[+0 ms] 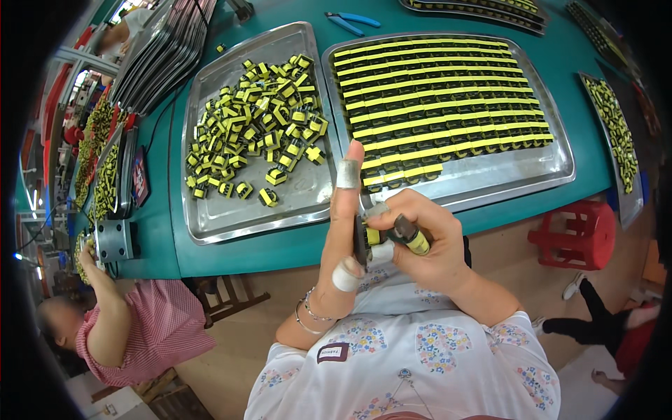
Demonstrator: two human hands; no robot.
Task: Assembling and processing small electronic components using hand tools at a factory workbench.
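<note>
My left hand point(339, 234), with white tape on finger and thumb, is closed around a small yellow-and-black transformer point(373, 236) in front of my chest. One finger points up toward the trays. My right hand point(434, 241), its fingertips also taped, meets the left at that transformer. Its curled fingers hold a dark, rounded piece with a yellow end point(418, 243), whose kind I cannot make out. Just beyond, a metal tray point(497, 180) carries rows of similar transformers, the nearest row only partly filled. A second metal tray point(231, 225) on the left holds a loose heap of them.
Blue-handled cutters point(350, 21) lie behind the trays on the green table point(280, 260). Stacked trays point(157, 59) stand at the far left. Another filled tray point(612, 133) is at the right, above a red stool point(577, 234). A co-worker in a checked shirt point(157, 325) sits at left.
</note>
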